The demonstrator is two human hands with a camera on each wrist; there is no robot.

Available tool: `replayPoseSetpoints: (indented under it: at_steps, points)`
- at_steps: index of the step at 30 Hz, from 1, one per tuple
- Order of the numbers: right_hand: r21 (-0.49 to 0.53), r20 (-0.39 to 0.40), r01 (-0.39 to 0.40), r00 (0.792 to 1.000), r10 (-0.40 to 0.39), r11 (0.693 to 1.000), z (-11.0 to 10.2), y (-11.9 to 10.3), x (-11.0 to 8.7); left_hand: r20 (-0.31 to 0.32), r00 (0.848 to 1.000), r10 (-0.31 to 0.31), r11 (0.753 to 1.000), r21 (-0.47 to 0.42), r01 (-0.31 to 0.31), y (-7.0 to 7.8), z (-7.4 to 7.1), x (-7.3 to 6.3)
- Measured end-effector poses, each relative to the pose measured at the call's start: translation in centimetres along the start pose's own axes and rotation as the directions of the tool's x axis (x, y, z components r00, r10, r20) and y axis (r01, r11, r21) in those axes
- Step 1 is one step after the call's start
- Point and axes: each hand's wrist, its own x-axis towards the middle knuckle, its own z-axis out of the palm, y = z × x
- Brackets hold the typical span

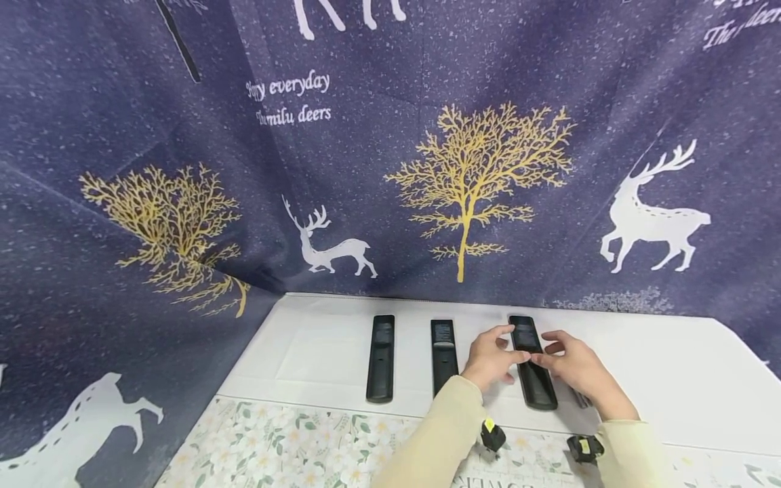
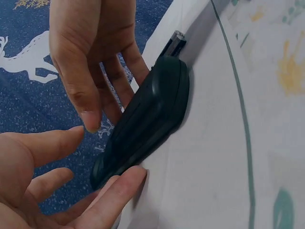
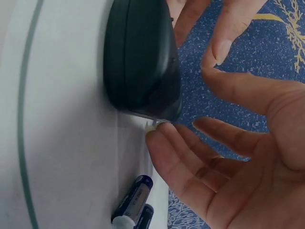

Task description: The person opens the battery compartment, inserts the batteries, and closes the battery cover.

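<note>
Black elongated plastic remote control is flanked, lower right of the frame, by left hand and right hand, fingers loosely spread, on a white counter backed by navy deer-printed fabric.

In the head view, the left sleeve covers the lower end of the middle remote, whose label print is too small to read, and the bottom edge cuts off the floral cloth. In the right wrist view, the top edge crops the right remote; 1 battery partly hides another battery, the bottom edge clipping both
</note>
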Motion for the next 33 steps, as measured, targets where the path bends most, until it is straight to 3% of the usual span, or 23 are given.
replayPoseSetpoints:
  at_steps: [16,25,33]
  points:
    - [0.09,0.028,-0.01,1.0,0.008,0.996,0.3,0.8,-0.2,-0.026,1.0,-0.018,0.996,-0.092,0.015,-0.9,1.3,-0.3]
    - [0.096,0.031,-0.001,1.0,-0.002,0.995,0.4,0.9,0.0,-0.04,0.999,0.009,0.99,-0.138,-0.015,-1.7,1.2,-0.4]
    - [0.128,0.019,0.018,1.0,-0.021,0.992,0.4,1.1,-0.1,-0.041,0.999,0.004,0.971,-0.24,-0.013,-2.0,1.1,-0.1]
